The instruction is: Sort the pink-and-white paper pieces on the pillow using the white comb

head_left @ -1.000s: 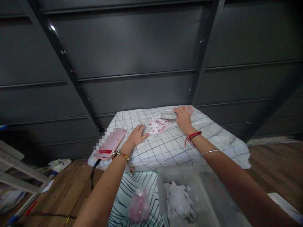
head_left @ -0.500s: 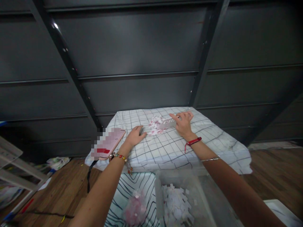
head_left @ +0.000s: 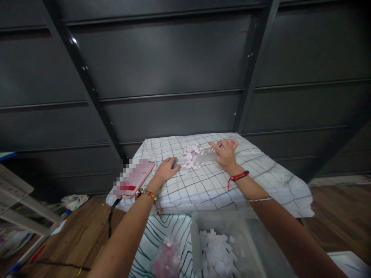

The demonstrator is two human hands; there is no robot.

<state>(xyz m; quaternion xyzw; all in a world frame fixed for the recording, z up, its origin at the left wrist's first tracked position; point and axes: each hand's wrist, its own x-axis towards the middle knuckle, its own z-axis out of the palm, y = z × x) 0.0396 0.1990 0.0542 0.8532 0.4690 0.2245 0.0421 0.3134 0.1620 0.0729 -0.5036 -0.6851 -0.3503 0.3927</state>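
My right hand (head_left: 227, 155) is closed around the end of a flat white slotted plastic piece (head_left: 206, 153), which stands on edge on the table. The piece touches a small heap of white and pink paper-like bits (head_left: 190, 155). To the left of the heap, my left hand (head_left: 167, 169) rests flat on the checked cloth (head_left: 194, 189), fingers stretched out and holding nothing. A pink phone (head_left: 139, 177) lies left of that hand, with a dark cord hanging from it.
A translucent bin (head_left: 194, 239) below the table's front edge holds many white pieces (head_left: 218, 251). A clear bag of pink things (head_left: 166, 258) lies on striped cloth (head_left: 145, 247) beside it. A dark panelled wall (head_left: 171, 58) rises behind. A pale rack (head_left: 23, 197) stands at left.
The slotted piece has tilted slightly and its slots show more clearly. Both hands keep nearly the same places; the whole view has shifted a little.
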